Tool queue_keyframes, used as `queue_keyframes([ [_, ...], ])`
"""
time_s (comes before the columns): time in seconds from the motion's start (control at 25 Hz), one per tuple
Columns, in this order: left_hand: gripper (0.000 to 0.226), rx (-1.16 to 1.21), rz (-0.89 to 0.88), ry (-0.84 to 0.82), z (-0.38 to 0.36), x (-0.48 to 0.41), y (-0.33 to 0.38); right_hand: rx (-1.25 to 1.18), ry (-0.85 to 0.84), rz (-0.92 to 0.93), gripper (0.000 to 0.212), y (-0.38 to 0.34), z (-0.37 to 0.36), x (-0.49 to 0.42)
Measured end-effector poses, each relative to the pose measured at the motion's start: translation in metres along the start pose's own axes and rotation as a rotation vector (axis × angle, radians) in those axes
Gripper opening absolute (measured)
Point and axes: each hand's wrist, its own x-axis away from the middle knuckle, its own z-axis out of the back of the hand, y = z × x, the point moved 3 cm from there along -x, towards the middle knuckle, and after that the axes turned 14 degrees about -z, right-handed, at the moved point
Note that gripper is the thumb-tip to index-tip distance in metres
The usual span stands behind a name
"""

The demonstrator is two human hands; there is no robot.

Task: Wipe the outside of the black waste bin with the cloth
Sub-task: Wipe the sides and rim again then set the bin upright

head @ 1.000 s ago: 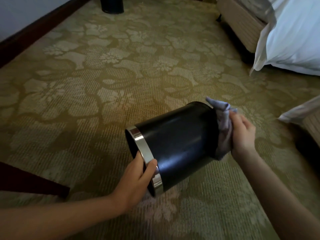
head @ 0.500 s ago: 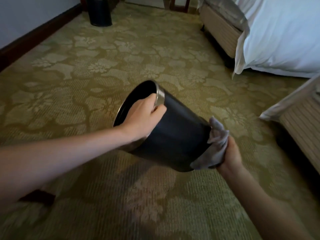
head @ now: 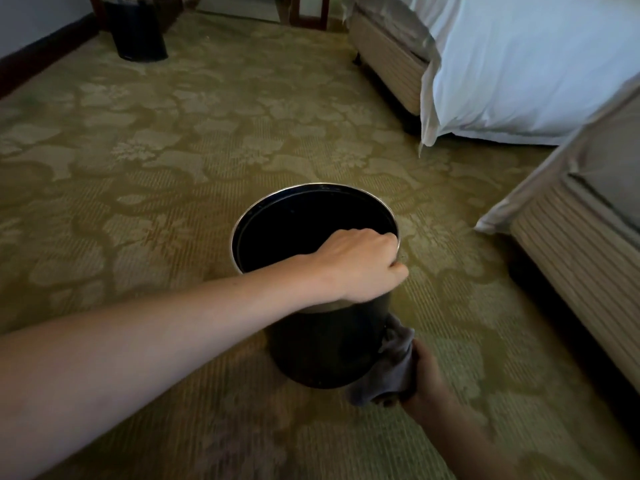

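Observation:
The black waste bin [head: 322,344] with a silver rim stands nearly upright over the carpet, its open mouth facing me. My left hand [head: 360,266] grips the near right part of the rim from above. Low at the bin's right side, my right hand [head: 427,375] is closed on a crumpled grey cloth [head: 389,370], which presses against the outer wall near the base. The bin's far side and bottom are hidden.
Green floral carpet [head: 173,168] covers the floor. A bed with white sheets [head: 519,71] stands at the back right, and another bed base [head: 581,258] is close on the right. A second dark bin [head: 136,29] stands by the wall at the back left.
The bin has turned from lying sideways to nearly upright with its mouth up. My left hand kept hold of the rim. My right hand with the cloth dropped to the bin's lower right.

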Motion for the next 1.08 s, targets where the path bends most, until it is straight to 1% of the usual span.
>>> queue_keyframes([
  [0.04, 0.030, -0.008, -0.021, -0.014, -0.007, -0.006, 0.006, -0.043, 0.091, -0.040, 0.055, 0.003, 0.008, 0.002],
  [0.08, 0.027, -0.015, -0.051, -0.022, -0.015, -0.011, 0.013, -0.041, 0.165, -0.112, 0.037, 0.014, 0.020, 0.001],
  [0.12, 0.026, -0.026, -0.080, -0.031, -0.022, -0.015, 0.021, -0.046, 0.180, -0.177, 0.033, 0.020, 0.027, 0.002],
  [0.2, 0.027, -0.053, -0.126, -0.054, -0.038, -0.018, 0.037, -0.053, 0.273, -0.169, 0.034, 0.031, 0.039, 0.003],
  [0.24, 0.030, -0.052, -0.142, -0.056, -0.045, -0.017, 0.041, -0.043, 0.254, -0.113, 0.033, 0.034, 0.044, 0.001],
  [0.28, 0.033, -0.055, -0.148, -0.033, -0.047, -0.015, 0.041, -0.061, 0.277, -0.107, 0.034, 0.038, 0.047, 0.003],
  [0.32, 0.038, -0.064, -0.145, 0.014, -0.042, -0.012, 0.037, -0.133, 0.257, -0.098, 0.038, 0.037, 0.049, 0.007],
  [0.36, 0.045, -0.080, -0.149, 0.077, -0.034, -0.007, 0.028, -0.178, 0.279, -0.083, 0.042, 0.035, 0.056, 0.009],
  [0.44, 0.055, -0.077, -0.206, 0.152, -0.017, 0.015, 0.009, -0.181, 0.308, -0.084, 0.041, 0.024, 0.073, 0.013],
  [0.48, 0.057, -0.066, -0.253, 0.122, -0.010, 0.031, 0.000, -0.160, 0.291, -0.063, 0.042, 0.013, 0.076, 0.017],
  [0.52, 0.057, -0.056, -0.304, 0.062, -0.008, 0.049, -0.009, -0.162, 0.284, -0.082, 0.043, 0.006, 0.075, 0.018],
  [0.56, 0.055, -0.058, -0.347, -0.009, -0.009, 0.067, -0.016, -0.165, 0.254, -0.097, 0.042, 0.002, 0.074, 0.015],
  [0.6, 0.049, -0.071, -0.385, -0.063, -0.012, 0.083, -0.021, -0.154, 0.274, -0.111, 0.040, -0.001, 0.071, 0.013],
  [0.64, 0.040, -0.109, -0.414, -0.085, -0.016, 0.094, -0.025, -0.116, 0.267, -0.116, 0.037, -0.005, 0.062, 0.013],
  [0.72, 0.025, -0.173, -0.440, -0.065, -0.021, 0.102, -0.030, -0.011, 0.279, -0.127, 0.034, -0.009, 0.052, 0.008],
  [0.8, 0.023, -0.180, -0.428, -0.003, -0.016, 0.102, -0.035, 0.065, 0.341, -0.089, 0.031, -0.011, 0.052, 0.005],
  [0.88, 0.025, -0.162, -0.400, 0.067, -0.006, 0.103, -0.043, 0.148, 0.527, -0.008, 0.025, -0.014, 0.067, 0.006],
  [0.92, 0.025, -0.147, -0.381, 0.083, -0.003, 0.104, -0.050, 0.186, 0.662, 0.054, 0.021, -0.019, 0.076, 0.012],
  [1.0, 0.025, -0.108, -0.348, 0.088, 0.002, 0.105, -0.059, 0.168, 0.941, 0.196, 0.019, -0.031, 0.101, 0.031],
  [1.04, 0.026, -0.096, -0.341, 0.093, 0.002, 0.104, -0.062, 0.177, 1.023, 0.246, 0.027, -0.035, 0.118, 0.040],
  [1.08, 0.027, -0.094, -0.342, 0.103, 0.003, 0.102, -0.062, 0.219, 1.030, 0.262, 0.040, -0.037, 0.134, 0.046],
])
